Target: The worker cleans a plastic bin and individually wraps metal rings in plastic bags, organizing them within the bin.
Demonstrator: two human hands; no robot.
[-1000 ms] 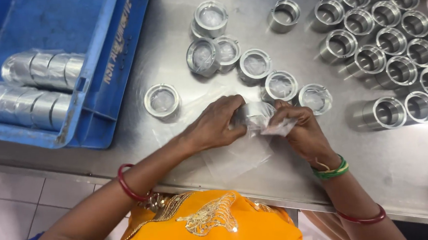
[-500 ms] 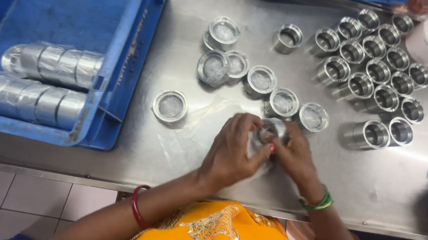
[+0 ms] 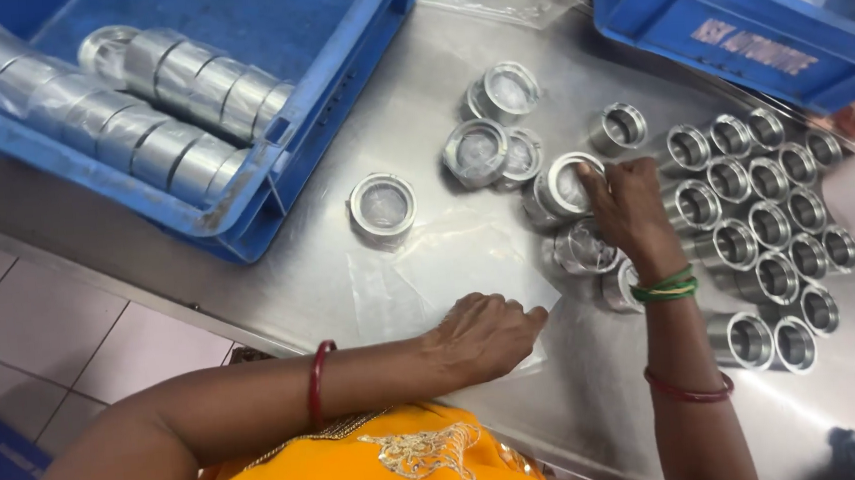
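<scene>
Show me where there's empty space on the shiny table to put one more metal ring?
Bare steel table lies between the blue crate and the wrapped rings, and again near the table's front edge, right of the right hand's forearm. It is crowded among the unwrapped rings, and the left hand rests on the clear plastic sheet.

I have a single head-worn view, looking steeply down from close above the steel table (image 3: 478,387). It faces away from the wearer's body, whose orange garment (image 3: 384,474) fills the bottom edge; blue crates (image 3: 337,96) crowd the top.
</scene>
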